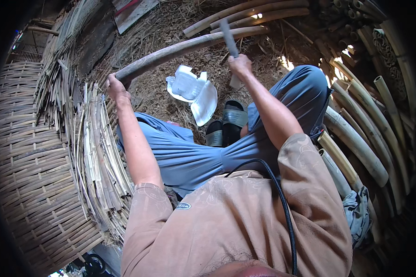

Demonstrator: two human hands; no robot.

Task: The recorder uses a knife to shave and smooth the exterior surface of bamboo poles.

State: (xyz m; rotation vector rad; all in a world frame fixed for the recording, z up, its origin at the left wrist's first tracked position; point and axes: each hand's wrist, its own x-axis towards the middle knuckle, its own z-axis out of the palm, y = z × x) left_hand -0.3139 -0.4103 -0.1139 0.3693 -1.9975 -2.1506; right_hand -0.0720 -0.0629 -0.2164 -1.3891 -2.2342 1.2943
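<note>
My left hand (119, 87) is closed around the near left end of a long bamboo pole (171, 53). The pole slants up and away to the right, its far end close to other poles on the ground. In my right hand (240, 66) is a large knife (229, 39), its grey blade pointing up and away from me. A pale piece, apparently its handle, sticks out below the fist. The blade crosses in front of the pole in the picture; whether it touches the bamboo I cannot tell.
A crumpled white foam food box (203, 102) lies open on the straw-littered ground between my knees, near my dark sandals (234, 115). Split bamboo strips (101, 152) and a woven bamboo mat (28, 171) fill the left. Cut bamboo poles (358, 143) are stacked at right, beside a cloth (357, 214).
</note>
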